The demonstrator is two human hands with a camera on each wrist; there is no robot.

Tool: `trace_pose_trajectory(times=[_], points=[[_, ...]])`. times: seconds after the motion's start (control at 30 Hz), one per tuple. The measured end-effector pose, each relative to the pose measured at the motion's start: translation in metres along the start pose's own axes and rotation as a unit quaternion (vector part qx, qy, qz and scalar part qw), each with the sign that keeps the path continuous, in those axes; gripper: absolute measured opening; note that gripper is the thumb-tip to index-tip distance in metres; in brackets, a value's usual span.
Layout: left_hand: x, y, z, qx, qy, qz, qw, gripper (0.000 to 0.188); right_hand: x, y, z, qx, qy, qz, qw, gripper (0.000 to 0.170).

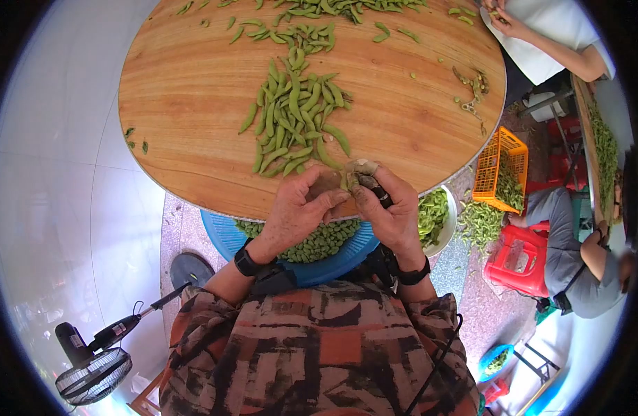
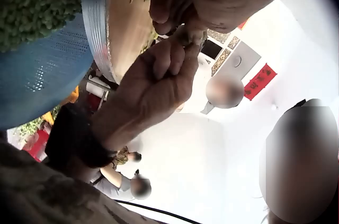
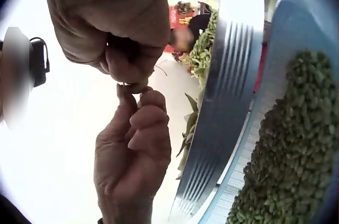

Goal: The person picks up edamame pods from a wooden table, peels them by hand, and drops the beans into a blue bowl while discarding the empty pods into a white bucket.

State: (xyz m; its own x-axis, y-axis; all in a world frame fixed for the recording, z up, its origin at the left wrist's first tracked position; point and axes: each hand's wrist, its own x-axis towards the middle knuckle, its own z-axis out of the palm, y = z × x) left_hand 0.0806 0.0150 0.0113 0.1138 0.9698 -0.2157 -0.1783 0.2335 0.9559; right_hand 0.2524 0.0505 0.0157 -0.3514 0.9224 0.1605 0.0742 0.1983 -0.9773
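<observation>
In the head view both hands meet over the near edge of the round wooden table [image 1: 194, 139]. My left hand [image 1: 291, 208] and right hand [image 1: 392, 211] pinch a small green soybean pod [image 3: 139, 85] between their fingertips, which cover most of it. Dark wrapping [image 1: 374, 188] goes round a finger of the right hand. Just beyond the fingers lies a heap of green soybean pods [image 1: 294, 111]. Below the hands, a blue basin [image 1: 312, 276] holds shelled green beans [image 1: 322, 243].
More pods [image 1: 333, 8] lie at the table's far side. A pale bowl of pods [image 1: 433, 218] stands at the right, near an orange crate [image 1: 499, 170] and a red stool [image 1: 516, 260]. Another person's hands [image 1: 506, 24] are at the far right edge. A fan [image 1: 93, 374] stands at lower left.
</observation>
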Motion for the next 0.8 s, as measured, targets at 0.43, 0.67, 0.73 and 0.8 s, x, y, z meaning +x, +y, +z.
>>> trace_pose_trajectory(times=[0.43,0.67,0.73,0.8], points=[[0.000,-0.009,0.005,0.383,0.044,0.254,0.887,0.022,-0.003,0.020,0.008,0.008,0.031,-0.030,0.999,0.031],[-0.006,-0.023,0.008,0.325,0.070,0.169,0.928,0.019,-0.006,0.010,0.013,-0.059,0.023,-0.048,0.997,0.030],[-0.006,-0.027,0.008,0.324,0.077,0.183,0.925,0.016,-0.007,0.012,0.012,-0.058,0.016,-0.045,0.997,0.031],[-0.007,-0.029,0.008,0.243,0.077,0.148,0.955,0.016,-0.009,0.015,0.013,-0.058,0.009,-0.039,0.997,0.031]])
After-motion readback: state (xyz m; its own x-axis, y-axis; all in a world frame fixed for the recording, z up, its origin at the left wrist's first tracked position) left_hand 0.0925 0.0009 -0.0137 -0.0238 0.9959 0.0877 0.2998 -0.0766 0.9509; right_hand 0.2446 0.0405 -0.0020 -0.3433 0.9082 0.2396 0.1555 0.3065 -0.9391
